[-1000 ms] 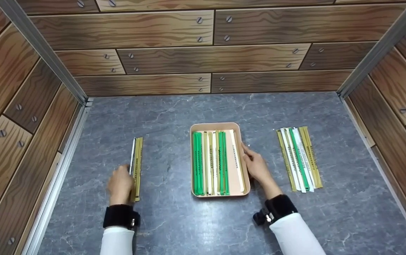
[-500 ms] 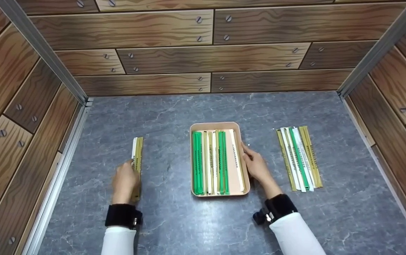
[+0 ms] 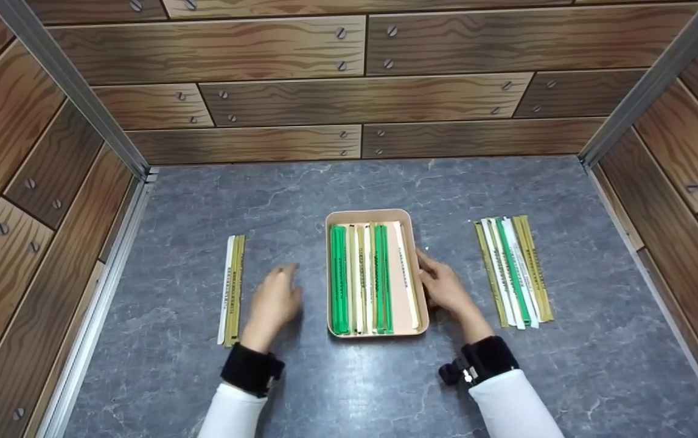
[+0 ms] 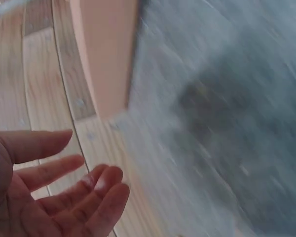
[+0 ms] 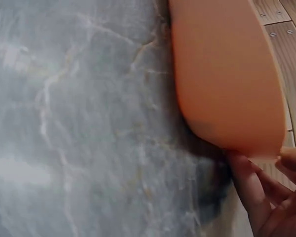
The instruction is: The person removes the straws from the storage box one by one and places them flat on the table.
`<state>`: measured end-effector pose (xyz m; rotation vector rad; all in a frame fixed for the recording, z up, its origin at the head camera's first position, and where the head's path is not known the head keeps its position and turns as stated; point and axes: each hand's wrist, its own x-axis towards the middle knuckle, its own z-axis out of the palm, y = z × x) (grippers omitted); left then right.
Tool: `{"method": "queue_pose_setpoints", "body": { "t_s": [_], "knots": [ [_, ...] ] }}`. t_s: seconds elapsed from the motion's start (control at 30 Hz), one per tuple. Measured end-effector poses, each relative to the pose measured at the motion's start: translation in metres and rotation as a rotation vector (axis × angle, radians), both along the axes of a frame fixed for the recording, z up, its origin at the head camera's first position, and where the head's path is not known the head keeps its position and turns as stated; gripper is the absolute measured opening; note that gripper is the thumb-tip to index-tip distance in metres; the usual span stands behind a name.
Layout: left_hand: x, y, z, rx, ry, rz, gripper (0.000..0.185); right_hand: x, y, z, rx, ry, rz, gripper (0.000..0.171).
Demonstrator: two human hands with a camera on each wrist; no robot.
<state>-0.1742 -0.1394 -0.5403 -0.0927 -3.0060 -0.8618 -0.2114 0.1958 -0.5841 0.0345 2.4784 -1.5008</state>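
Observation:
My left hand hovers between a small row on the left and the pink tray. It holds nothing; the left wrist view shows its fingers loosely bent and apart, with the tray wall beyond. My right hand grips the tray's right side, thumb at the rim and fingers low on the wall in the right wrist view. Inside lie long narrow printed packets: green ones at left, mixed colours in the middle, a white packet leaning at right. The left row has a white packet beside gold packets.
Right of the tray, a wider row of gold, white and green packets lies on the grey marbled tabletop. Wood-patterned panels with metal corner strips enclose the back and both sides.
My left hand has left the row on the left and moved right toward the tray, empty. The white packet there now lies flat alongside the gold ones. My right hand stays at the tray.

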Motion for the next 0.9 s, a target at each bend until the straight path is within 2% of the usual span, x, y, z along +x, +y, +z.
{"method": "queue_pose_setpoints", "body": {
  "t_s": [0.13,0.33,0.47,0.63,0.9],
  "knots": [
    [-0.001,0.02,0.005,0.037,-0.048,-0.079,0.048,0.002,0.0,0.002,-0.069,-0.075,0.015,0.056],
    [-0.002,0.053,0.006,0.065,-0.088,-0.18,0.048,0.005,-0.003,-0.001,-0.101,-0.061,0.006,0.055],
    [-0.004,0.072,0.002,0.036,-0.082,-0.221,0.045,0.005,-0.007,-0.004,-0.106,-0.033,-0.014,0.055],
    [-0.01,0.09,-0.01,-0.009,-0.076,-0.229,0.036,0.004,-0.008,-0.004,-0.124,-0.026,-0.018,0.054],
    [-0.02,0.102,-0.027,-0.157,-0.067,-0.216,0.017,0.004,-0.008,-0.003,-0.156,-0.067,-0.014,0.056]
  ]
}}
